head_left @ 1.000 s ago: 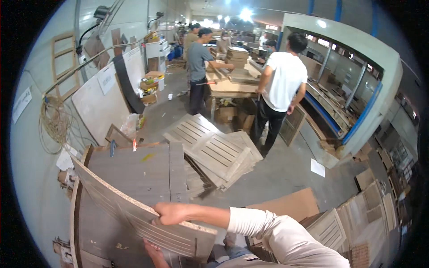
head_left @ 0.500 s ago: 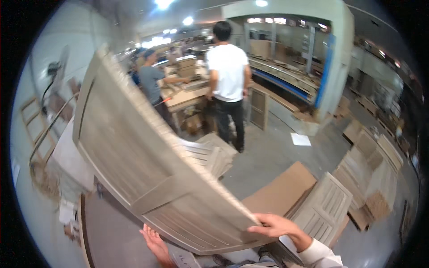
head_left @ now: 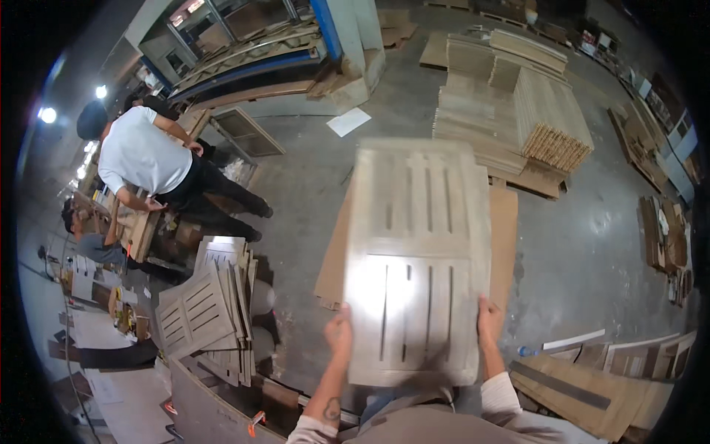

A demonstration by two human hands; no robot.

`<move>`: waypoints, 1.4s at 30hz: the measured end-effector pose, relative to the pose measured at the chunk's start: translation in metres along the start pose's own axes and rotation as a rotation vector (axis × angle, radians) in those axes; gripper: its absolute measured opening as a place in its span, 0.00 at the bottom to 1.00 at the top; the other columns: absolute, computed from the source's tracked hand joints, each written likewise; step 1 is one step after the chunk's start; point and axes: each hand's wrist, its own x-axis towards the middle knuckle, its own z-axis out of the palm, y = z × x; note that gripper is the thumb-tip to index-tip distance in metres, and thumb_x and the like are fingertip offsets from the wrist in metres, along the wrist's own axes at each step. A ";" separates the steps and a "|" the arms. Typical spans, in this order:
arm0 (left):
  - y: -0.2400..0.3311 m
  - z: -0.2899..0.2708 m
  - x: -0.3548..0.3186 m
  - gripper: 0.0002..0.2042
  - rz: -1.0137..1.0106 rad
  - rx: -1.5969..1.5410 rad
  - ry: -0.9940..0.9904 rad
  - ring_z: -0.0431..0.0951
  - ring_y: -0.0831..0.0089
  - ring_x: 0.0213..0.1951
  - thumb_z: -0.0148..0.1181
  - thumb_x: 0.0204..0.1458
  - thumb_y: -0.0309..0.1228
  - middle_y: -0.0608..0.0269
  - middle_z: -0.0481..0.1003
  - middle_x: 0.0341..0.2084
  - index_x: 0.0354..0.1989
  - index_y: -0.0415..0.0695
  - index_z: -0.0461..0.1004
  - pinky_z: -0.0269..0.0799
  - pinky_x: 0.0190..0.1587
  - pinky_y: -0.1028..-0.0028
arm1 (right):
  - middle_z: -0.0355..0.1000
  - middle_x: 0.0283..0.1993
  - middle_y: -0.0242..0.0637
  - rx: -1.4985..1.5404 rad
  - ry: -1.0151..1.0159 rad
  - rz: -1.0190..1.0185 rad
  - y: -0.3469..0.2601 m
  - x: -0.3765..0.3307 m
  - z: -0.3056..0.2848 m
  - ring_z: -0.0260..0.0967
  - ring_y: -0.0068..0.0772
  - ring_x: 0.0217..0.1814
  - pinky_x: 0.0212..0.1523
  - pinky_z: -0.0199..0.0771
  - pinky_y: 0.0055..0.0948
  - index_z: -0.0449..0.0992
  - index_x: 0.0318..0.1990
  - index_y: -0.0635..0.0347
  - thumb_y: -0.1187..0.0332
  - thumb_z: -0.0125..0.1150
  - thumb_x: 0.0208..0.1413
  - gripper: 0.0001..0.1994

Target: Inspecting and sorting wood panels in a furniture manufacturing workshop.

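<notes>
A pale grey-brown wooden cabinet door (head_left: 418,248), with two rows of slotted panels, is held out in front of me. My left hand (head_left: 339,331) is closed on its left edge, and my right hand (head_left: 489,323) grips the right edge, both towards the near end. Overhead light glares off the door's middle. Beneath it lies a brown cardboard sheet (head_left: 504,237), showing at both sides. Another board's edge peeks out along the right; whether the held door touches it, I cannot tell.
Similar slatted doors (head_left: 196,311) are piled at left. A tall stack of wooden panels (head_left: 518,103) stands on the floor at far right. A person in a white shirt (head_left: 148,152) is at a workbench, near another in grey. Loose boards (head_left: 592,392) lie at near right.
My view has swung right and down. The large door, earlier tilted across the left side, now lies squarely before me over the cardboard, and my left hand has gone from below it to its left edge.
</notes>
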 end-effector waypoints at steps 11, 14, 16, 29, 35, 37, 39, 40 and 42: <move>-0.043 0.127 0.012 0.37 -0.155 0.303 -0.174 0.72 0.58 0.26 0.43 0.53 0.66 0.50 0.71 0.16 0.16 0.37 0.71 0.65 0.33 0.59 | 0.74 0.27 0.52 -0.246 0.038 0.158 0.092 0.094 -0.032 0.70 0.42 0.31 0.40 0.69 0.39 0.75 0.29 0.76 0.52 0.60 0.54 0.26; -0.019 0.127 0.023 0.39 -0.087 0.308 -0.250 0.73 0.58 0.29 0.40 0.53 0.68 0.49 0.72 0.18 0.19 0.37 0.72 0.66 0.35 0.60 | 0.76 0.31 0.55 -0.255 0.038 0.081 0.094 0.106 -0.022 0.72 0.43 0.35 0.43 0.68 0.39 0.76 0.33 0.78 0.53 0.59 0.54 0.25; -0.030 0.127 0.035 0.39 -0.039 0.330 -0.303 0.74 0.58 0.31 0.39 0.53 0.68 0.48 0.74 0.21 0.23 0.37 0.73 0.66 0.38 0.60 | 0.76 0.34 0.57 -0.258 -0.019 0.034 0.098 0.113 -0.016 0.72 0.44 0.37 0.44 0.68 0.40 0.76 0.36 0.77 0.55 0.58 0.55 0.24; -0.266 -0.042 0.027 0.27 -0.073 -0.070 -0.696 0.78 0.68 0.40 0.50 0.60 0.48 0.52 0.78 0.42 0.56 0.36 0.68 0.74 0.43 0.72 | 0.75 0.34 0.57 -0.577 -0.392 -0.233 0.085 -0.036 0.133 0.75 0.56 0.40 0.41 0.73 0.44 0.73 0.50 0.65 0.64 0.54 0.53 0.19; -0.281 -0.211 -0.015 0.24 -0.676 -0.368 -0.204 0.79 0.66 0.38 0.48 0.61 0.46 0.51 0.78 0.41 0.55 0.37 0.70 0.74 0.42 0.71 | 0.76 0.39 0.53 -0.754 -1.253 -0.445 0.064 -0.243 0.261 0.75 0.49 0.45 0.48 0.72 0.38 0.79 0.42 0.61 0.58 0.56 0.51 0.17; -0.295 -0.251 -0.010 0.24 -0.710 -0.498 -0.063 0.79 0.65 0.38 0.48 0.61 0.46 0.51 0.78 0.41 0.54 0.36 0.70 0.74 0.42 0.70 | 0.76 0.41 0.52 -0.878 -1.357 -0.576 0.030 -0.286 0.303 0.75 0.45 0.46 0.50 0.72 0.36 0.77 0.46 0.63 0.59 0.57 0.53 0.19; -0.307 -0.280 0.005 0.25 -0.677 -0.624 0.040 0.79 0.65 0.39 0.48 0.61 0.47 0.51 0.78 0.41 0.53 0.36 0.70 0.74 0.43 0.69 | 0.77 0.38 0.49 -0.784 -1.497 -0.571 0.046 -0.293 0.358 0.76 0.39 0.42 0.47 0.73 0.33 0.75 0.49 0.65 0.60 0.58 0.54 0.19; -0.309 -0.293 0.019 0.25 -0.671 -0.647 0.081 0.79 0.65 0.39 0.48 0.61 0.48 0.51 0.78 0.41 0.53 0.35 0.70 0.74 0.44 0.68 | 0.78 0.37 0.47 -0.718 -1.560 -0.527 0.060 -0.283 0.395 0.76 0.35 0.40 0.45 0.73 0.31 0.74 0.50 0.66 0.61 0.58 0.55 0.20; -0.320 -0.315 0.043 0.27 -0.676 -0.699 0.194 0.79 0.65 0.40 0.48 0.61 0.49 0.51 0.78 0.41 0.52 0.34 0.70 0.74 0.45 0.67 | 0.77 0.38 0.47 -0.862 -1.578 -0.659 0.021 -0.304 0.451 0.75 0.36 0.38 0.43 0.73 0.32 0.74 0.50 0.65 0.62 0.58 0.55 0.19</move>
